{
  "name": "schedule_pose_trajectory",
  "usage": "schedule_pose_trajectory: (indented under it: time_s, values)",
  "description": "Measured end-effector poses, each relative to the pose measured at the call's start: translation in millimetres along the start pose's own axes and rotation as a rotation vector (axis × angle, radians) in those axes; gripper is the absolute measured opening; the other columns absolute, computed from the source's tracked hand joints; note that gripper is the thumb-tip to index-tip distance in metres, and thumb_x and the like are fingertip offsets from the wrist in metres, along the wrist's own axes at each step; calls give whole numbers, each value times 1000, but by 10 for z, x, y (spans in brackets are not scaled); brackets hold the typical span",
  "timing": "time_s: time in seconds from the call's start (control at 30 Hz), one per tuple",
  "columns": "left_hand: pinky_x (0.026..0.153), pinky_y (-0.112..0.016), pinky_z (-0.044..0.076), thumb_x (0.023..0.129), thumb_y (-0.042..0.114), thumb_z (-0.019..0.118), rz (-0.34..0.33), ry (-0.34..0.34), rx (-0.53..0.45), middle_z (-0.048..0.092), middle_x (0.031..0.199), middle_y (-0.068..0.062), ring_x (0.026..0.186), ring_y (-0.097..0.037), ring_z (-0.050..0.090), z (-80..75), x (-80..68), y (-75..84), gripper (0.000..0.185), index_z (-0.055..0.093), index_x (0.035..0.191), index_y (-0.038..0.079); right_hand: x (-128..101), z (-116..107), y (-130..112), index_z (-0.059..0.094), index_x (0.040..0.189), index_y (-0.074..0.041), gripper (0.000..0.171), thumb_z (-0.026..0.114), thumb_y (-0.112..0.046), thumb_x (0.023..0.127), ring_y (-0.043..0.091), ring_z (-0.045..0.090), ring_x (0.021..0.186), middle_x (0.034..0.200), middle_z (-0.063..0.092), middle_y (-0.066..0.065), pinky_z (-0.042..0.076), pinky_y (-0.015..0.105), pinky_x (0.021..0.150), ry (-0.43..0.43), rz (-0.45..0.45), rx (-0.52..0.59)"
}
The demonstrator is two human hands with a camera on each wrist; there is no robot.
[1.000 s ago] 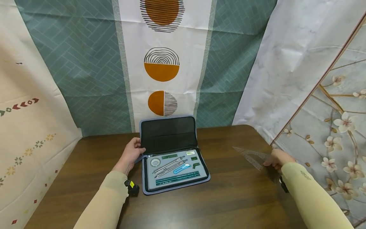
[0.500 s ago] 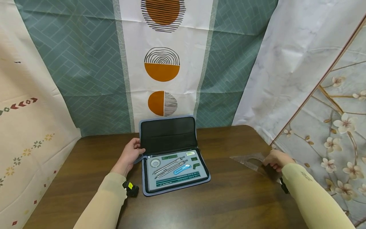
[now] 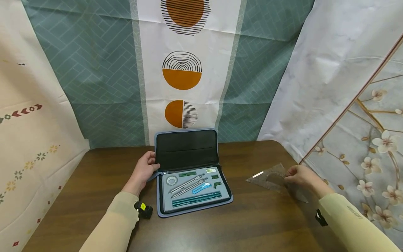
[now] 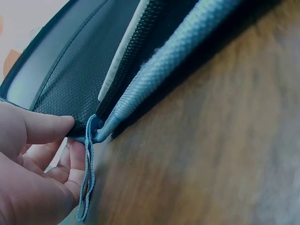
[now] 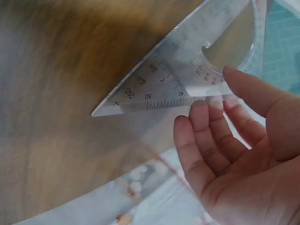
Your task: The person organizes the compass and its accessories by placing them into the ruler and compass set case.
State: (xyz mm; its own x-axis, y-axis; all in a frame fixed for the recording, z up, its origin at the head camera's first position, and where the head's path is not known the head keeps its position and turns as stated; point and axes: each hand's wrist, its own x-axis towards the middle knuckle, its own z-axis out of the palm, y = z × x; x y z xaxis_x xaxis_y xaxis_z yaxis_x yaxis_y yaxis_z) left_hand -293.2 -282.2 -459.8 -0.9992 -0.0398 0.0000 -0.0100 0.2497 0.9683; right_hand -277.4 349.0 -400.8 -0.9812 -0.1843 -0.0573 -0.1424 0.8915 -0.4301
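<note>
Both forearms, in pale beige sleeves, reach forward over the tabletop. The left hand (image 3: 145, 170) sits near the middle, thumb and curled fingers pinching together. The right hand (image 3: 298, 177) is by the right edge, palm half open, thumb pressed against its fingertips (image 5: 199, 110).

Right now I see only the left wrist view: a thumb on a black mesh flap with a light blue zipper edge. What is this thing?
Observer: An open blue zippered geometry case on the brown wooden table; the left hand grips the lid's left edge.
Operator: And the other hand?
Observer: The right hand pinches a clear plastic set square, raised off the table.
Operator: Is the case empty?
Observer: No. Its grey tray holds a metal compass.
</note>
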Motion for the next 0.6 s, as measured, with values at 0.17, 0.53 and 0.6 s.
schedule_pose_trajectory:
  time_s: [0.17,0.53,0.6]
  values:
    - [108,-58,41,109,-1,62,0,11,13,59,139,-24,130,-41,46,0,-22,25,37,53,144,4,-6,-59,-247,71,92,-4,14,84,-9,97,19,59,77,85,70,1,49,35,68,34,-75,42]
    - [109,-56,42,109,-2,60,14,5,7,61,143,-26,129,-41,49,21,-20,37,39,53,147,3,133,-174,-821,79,97,-13,8,82,-19,101,17,59,81,91,75,-4,48,34,73,97,-169,41]
    - [110,-57,42,109,-3,60,4,15,4,60,144,-26,130,-41,48,15,-22,34,39,52,147,3,199,-178,-955,80,98,-13,8,82,-20,101,17,59,80,91,75,-3,48,33,72,113,-206,56]
